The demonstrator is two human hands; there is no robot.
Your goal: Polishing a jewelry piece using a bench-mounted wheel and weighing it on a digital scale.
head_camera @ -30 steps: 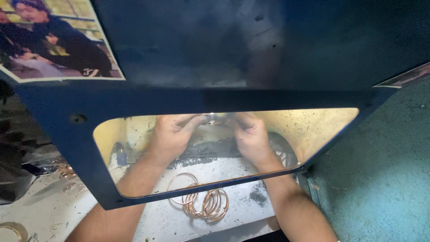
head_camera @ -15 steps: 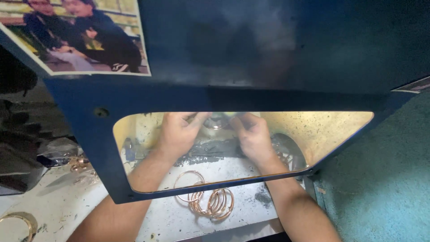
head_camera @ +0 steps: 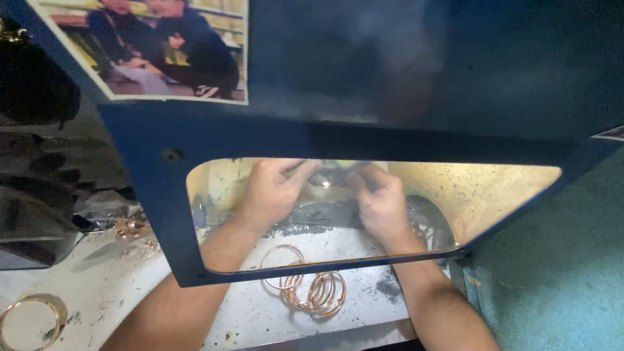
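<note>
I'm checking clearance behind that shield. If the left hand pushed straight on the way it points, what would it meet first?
Probably the small shiny piece pinched between the left hand and right hand; depth is unclear.

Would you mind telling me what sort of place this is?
Probably a small jewellery workshop: gold-coloured bangles lie on a grimy bench, and both hands work behind a blue shield's window.

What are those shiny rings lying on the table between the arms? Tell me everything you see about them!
The pile of bangles is a handful of thin round hoops that look like gold or copper-coloured metal. They lie on the dusty white bench top, some flat, some leaning and overlapping. One larger hoop sits at the left of the bunch. They lie between the two forearms, partly seen through the shield's clear window. Neither hand touches them.
</note>
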